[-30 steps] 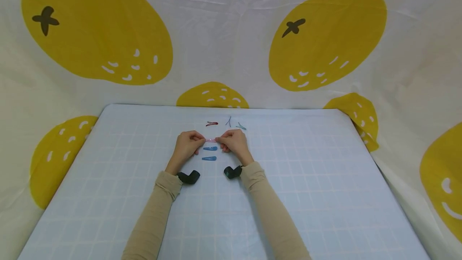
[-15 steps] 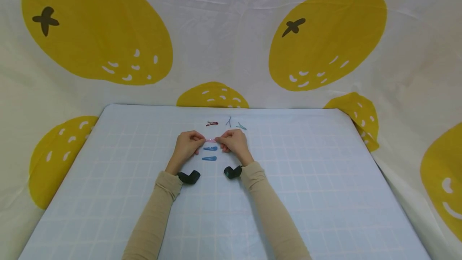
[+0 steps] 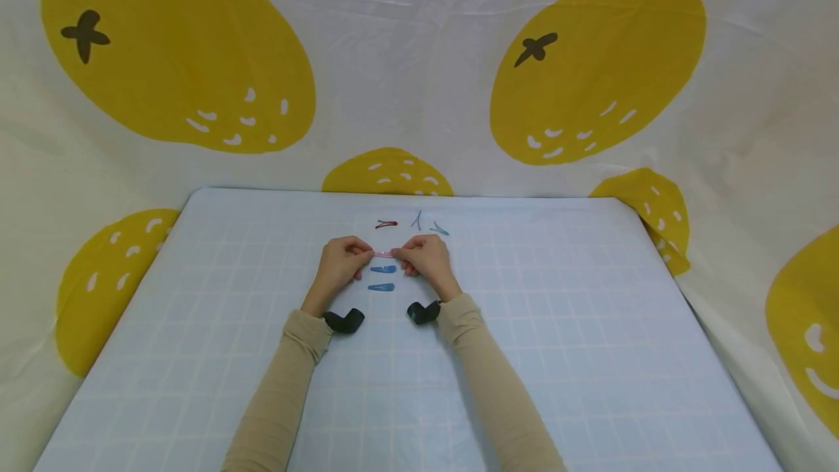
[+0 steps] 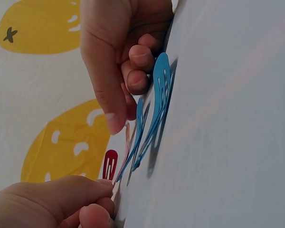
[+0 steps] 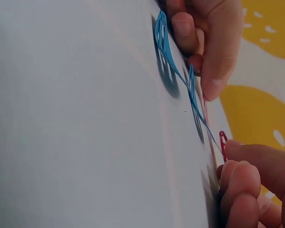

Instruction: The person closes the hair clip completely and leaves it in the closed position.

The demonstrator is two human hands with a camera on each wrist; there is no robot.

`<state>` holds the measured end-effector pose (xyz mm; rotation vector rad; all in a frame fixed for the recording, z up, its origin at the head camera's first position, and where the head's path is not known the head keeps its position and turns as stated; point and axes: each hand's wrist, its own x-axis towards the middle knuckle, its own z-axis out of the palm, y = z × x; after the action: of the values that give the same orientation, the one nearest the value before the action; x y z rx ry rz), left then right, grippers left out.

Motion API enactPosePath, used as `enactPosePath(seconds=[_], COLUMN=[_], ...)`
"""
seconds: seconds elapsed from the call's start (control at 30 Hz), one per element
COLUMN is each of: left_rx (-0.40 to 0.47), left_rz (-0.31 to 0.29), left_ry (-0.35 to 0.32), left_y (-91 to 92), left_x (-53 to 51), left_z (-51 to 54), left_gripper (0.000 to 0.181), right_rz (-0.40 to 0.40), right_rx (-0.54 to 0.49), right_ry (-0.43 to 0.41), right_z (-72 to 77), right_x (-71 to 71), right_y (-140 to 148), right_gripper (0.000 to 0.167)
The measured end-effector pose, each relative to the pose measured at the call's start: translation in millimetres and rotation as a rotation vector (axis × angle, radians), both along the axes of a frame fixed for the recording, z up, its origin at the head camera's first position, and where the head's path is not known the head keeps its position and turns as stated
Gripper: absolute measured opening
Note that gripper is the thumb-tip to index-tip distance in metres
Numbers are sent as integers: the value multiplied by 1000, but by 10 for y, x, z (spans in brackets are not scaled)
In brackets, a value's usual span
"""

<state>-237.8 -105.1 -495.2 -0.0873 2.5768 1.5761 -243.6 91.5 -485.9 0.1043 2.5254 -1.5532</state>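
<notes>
Pinched by both ends at the middle of things, just above the nearer clips in the head view: a pink hair clip, lying crosswise. At one end, the left hand, thumb and forefinger closed on the tip, remaining fingers curled in below; at the other, the right hand, with the same narrow pinch and loosely bent lower fingers. Hard to tell whether resting on the table or lifted a little, and whether snapped flat or sprung. Almost no change over the last second: same grip, same spot, only a faint sway of the whole head view. By that sign, probably small finger work in place rather than carrying, with nothing let go yet. Toward the body, roughly parallel to the pink one, a first blue clip just beside the fingers, then a second blue clip. Beyond the hands, a red clip, a purplish clip and a pale teal clip, all splayed into a V. Farther out, black devices at the wrists, beige sleeves, a pale checked table and a white cloth printed with yellow fruit behind.
</notes>
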Motion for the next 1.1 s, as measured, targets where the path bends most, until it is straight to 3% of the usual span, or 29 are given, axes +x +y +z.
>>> enactPosePath(seconds=[0.3,0.6,0.83,1.1], left_rx=[43,152,129,52], left_rz=[6,-83,-150,-190], left_ry=[-18,-129,-111,-95], left_y=[-6,-103,-129,-95], left_x=[-15,-105,-233,-425], left_z=[8,106,263,414], left_gripper=[15,19,21,21], right_rz=[5,12,36,41], right_rx=[-69,-150,-105,-55], right_ry=[2,-38,-8,67], right_z=[-2,62,188,374], right_x=[-2,-32,-78,-243], right_y=[15,26,23,73], right_gripper=[21,19,21,19])
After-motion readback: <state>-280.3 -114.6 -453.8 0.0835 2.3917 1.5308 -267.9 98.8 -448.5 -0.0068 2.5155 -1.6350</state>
